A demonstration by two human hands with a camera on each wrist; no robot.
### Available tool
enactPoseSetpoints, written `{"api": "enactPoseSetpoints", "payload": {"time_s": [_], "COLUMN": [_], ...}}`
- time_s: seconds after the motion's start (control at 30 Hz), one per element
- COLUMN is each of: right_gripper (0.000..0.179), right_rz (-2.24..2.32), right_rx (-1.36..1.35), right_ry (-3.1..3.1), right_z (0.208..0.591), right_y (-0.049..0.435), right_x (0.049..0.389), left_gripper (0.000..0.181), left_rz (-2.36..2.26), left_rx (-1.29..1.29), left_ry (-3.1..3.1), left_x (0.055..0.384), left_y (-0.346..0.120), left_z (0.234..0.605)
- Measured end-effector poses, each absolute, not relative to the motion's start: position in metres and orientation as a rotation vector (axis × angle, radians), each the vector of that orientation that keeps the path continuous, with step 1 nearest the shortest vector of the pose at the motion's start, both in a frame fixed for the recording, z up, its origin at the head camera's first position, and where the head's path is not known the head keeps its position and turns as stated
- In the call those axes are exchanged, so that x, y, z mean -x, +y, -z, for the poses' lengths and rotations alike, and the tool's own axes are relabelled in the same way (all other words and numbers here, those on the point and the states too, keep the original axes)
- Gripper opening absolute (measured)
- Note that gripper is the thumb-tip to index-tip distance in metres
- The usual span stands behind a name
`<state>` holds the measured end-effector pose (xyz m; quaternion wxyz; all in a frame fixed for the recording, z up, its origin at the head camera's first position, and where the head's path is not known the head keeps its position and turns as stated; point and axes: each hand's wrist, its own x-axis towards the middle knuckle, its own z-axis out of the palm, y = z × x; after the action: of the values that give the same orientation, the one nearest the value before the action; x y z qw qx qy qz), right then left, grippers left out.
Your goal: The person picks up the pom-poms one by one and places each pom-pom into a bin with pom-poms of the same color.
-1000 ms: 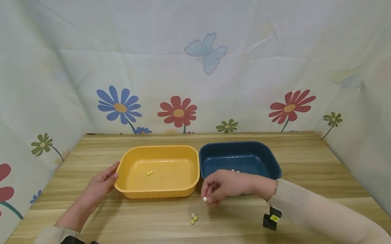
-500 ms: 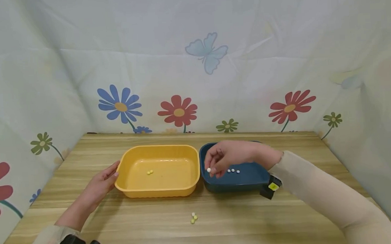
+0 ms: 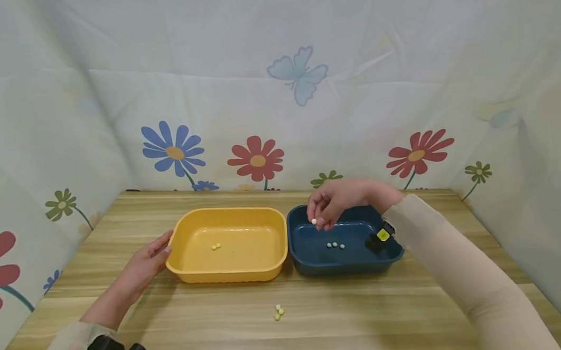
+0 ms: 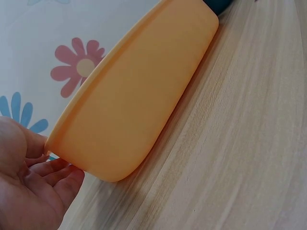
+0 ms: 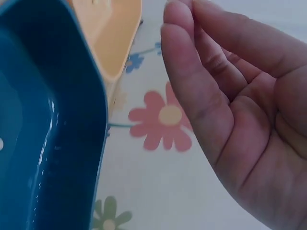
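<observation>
The right hand (image 3: pixel 332 204) has a narrowed grip: fingertips pinch a white ball (image 3: pixel 313 221) above the left rear part of the blue tray (image 3: pixel 347 269). The left hand (image 3: pixel 144 261) holds the outer end of the yellow tray (image 3: pixel 229 277). Three white balls (image 3: pixel 334 244) lie in the blue tray, two yellow balls (image 3: pixel 214 247) in the yellow one; a cluster (image 3: pixel 281 311) of one white and two yellow balls rests on the worktop (image 3: pixel 207 327) in front. Likely faults: the small ball may slip from the pinch, or bounce out if released high; a tug by the left hand may set the yellow balls rolling; the wrist camera (image 3: pixel 383 235) over the blue tray's right end may catch its rim. The trays' facing rims leave little room between them; the flowered backdrop (image 3: pixel 208 68) bounds the rear, while open worktop extends in front.
</observation>
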<state>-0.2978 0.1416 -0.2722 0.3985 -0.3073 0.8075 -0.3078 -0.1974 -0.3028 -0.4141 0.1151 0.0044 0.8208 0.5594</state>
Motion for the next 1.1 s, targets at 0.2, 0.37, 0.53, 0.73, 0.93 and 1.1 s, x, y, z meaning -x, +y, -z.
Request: {"api": "enactPoseSetpoints", "payload": {"time_s": [0.2, 0.37, 0.53, 0.73, 0.93, 1.1], "right_gripper": [0.011, 0.009, 0.007, 0.008, 0.01, 0.009], "right_rz": [0.768, 0.718, 0.675, 0.65, 0.605, 0.56], "right_rx": [0.705, 0.637, 0.583, 0.555, 0.512, 0.464], "right_ry": [2.05, 2.059, 2.043, 2.072, 2.08, 2.077], "right_z": [0.28, 0.295, 0.315, 0.33, 0.342, 0.353], "right_y": [0.147, 0.153, 0.163, 0.17, 0.178, 0.184], "right_x": [0.312, 0.327, 0.341, 0.347, 0.352, 0.355], "left_gripper": [0.062, 0.063, 0.062, 0.061, 0.062, 0.062], "left_rz": [-1.618, -1.605, -1.602, -1.627, -1.612, -1.592], "left_rx": [-0.001, 0.003, -0.002, -0.005, -0.011, -0.01], "left_ry": [2.415, 2.426, 2.429, 2.412, 2.425, 2.436], "left_x": [0.197, 0.196, 0.196, 0.196, 0.195, 0.195], "left_y": [-0.303, -0.303, -0.302, -0.302, -0.302, -0.302], "left_z": [0.413, 0.413, 0.412, 0.412, 0.413, 0.413]}}
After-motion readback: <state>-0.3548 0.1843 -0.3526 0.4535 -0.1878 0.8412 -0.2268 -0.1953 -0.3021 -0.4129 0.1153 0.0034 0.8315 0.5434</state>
